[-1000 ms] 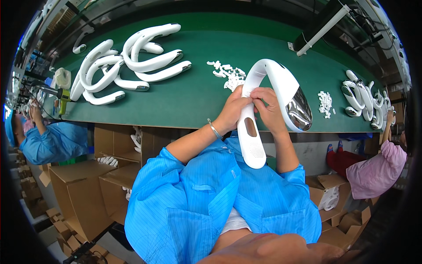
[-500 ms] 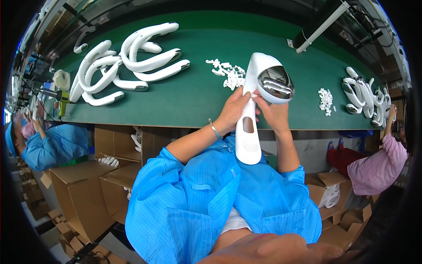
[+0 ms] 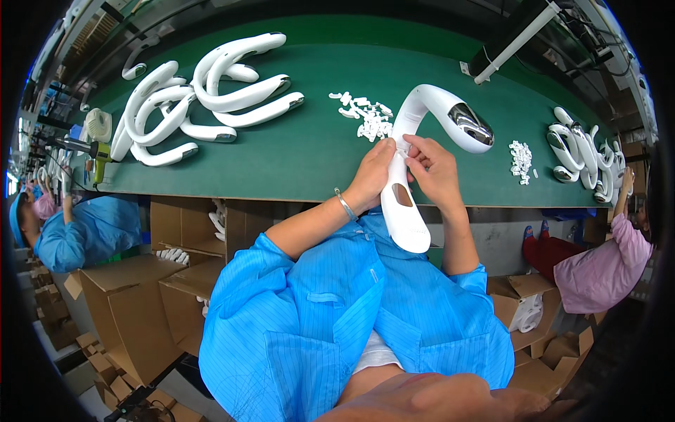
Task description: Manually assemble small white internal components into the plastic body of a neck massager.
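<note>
White curved device [image 3: 416,105] sits in the middle of the head view, the only view on my feed, held up at the near edge of a green worktable [image 3: 309,165]. I see its bent upper arm arching over the table to a glossy dark oval face at the right, while its straight lower part, with an oval opening, slants down past the edge in front of a blue jacket [image 3: 302,302].

My view shows the left hand [image 3: 373,172] grasping the device around its middle, a bracelet [image 3: 344,205] on that wrist. I have the right hand [image 3: 439,172] on the other side, its thumb and fingers curled in at the same middle stretch; whether they pinch a small piece there, I cannot tell.

Just beyond the hands I make out a scatter of small white parts [image 3: 373,126], with a second small heap [image 3: 520,163] farther right. More curved white units [image 3: 242,105] lie at the left, near a green-bodied tool [image 3: 102,165], and another cluster [image 3: 583,155] lies at the far right. I also see a co-worker in blue [image 3: 98,225] at the left and one in pink [image 3: 598,274] at the right.
</note>
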A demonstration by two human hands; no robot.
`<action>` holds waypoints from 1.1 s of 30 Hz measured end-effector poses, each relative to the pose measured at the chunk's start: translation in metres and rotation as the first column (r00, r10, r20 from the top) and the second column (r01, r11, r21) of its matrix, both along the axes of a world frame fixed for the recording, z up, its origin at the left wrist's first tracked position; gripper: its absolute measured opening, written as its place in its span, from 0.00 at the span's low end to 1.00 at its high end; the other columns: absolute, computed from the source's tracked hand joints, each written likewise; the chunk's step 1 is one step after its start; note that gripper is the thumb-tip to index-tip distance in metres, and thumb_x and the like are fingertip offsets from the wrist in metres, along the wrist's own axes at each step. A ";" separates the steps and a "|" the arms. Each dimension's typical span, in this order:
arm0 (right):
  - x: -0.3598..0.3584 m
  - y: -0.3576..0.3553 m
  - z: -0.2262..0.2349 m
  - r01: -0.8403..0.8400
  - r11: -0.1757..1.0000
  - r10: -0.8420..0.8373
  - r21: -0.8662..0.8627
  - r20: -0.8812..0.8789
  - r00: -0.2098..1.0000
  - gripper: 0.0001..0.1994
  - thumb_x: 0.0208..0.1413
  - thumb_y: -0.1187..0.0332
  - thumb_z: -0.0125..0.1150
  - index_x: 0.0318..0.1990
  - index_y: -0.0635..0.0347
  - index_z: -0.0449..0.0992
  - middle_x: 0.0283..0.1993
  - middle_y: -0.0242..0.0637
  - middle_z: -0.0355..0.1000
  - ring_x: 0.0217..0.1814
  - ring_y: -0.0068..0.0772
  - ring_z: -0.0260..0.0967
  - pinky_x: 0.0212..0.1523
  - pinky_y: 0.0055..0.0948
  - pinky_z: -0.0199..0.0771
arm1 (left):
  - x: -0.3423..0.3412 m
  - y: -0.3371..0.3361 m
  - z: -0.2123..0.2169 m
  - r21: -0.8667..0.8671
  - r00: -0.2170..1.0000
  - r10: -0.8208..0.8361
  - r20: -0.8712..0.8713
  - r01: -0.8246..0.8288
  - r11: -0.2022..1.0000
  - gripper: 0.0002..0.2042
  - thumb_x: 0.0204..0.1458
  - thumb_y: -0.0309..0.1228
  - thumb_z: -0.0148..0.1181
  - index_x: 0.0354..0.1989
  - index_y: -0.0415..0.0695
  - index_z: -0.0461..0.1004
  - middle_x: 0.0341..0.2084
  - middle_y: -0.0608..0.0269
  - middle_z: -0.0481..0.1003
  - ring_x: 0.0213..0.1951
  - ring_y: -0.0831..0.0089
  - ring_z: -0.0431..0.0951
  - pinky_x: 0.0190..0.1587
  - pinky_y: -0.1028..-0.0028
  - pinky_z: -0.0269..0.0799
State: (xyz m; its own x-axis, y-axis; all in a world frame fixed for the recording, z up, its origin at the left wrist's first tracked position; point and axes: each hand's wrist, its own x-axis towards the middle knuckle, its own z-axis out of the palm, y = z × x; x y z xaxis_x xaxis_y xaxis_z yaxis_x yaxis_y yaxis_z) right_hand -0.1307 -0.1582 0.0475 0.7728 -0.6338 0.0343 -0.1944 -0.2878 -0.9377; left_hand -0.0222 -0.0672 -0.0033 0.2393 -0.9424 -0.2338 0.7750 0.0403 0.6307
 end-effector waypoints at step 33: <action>0.002 0.044 0.008 0.318 0.923 -0.358 0.215 0.178 0.917 0.10 0.50 0.80 0.57 0.42 0.66 0.71 0.39 0.38 0.69 0.40 0.28 0.68 0.42 0.24 0.70 | -0.017 0.008 -0.008 -0.228 0.911 0.170 0.375 -0.087 0.970 0.19 0.60 0.31 0.40 0.59 0.38 0.56 0.44 0.57 0.69 0.43 0.75 0.71 0.46 0.75 0.68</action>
State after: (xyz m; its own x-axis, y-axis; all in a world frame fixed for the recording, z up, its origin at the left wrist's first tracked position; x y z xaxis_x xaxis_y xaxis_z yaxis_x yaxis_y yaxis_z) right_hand -0.1286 -0.1143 0.0550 0.4982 -0.8664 0.0343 -0.0432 -0.0643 -0.9970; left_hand -0.0388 -0.0591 -0.0117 0.3946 -0.9140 0.0941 0.4487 0.2811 0.8483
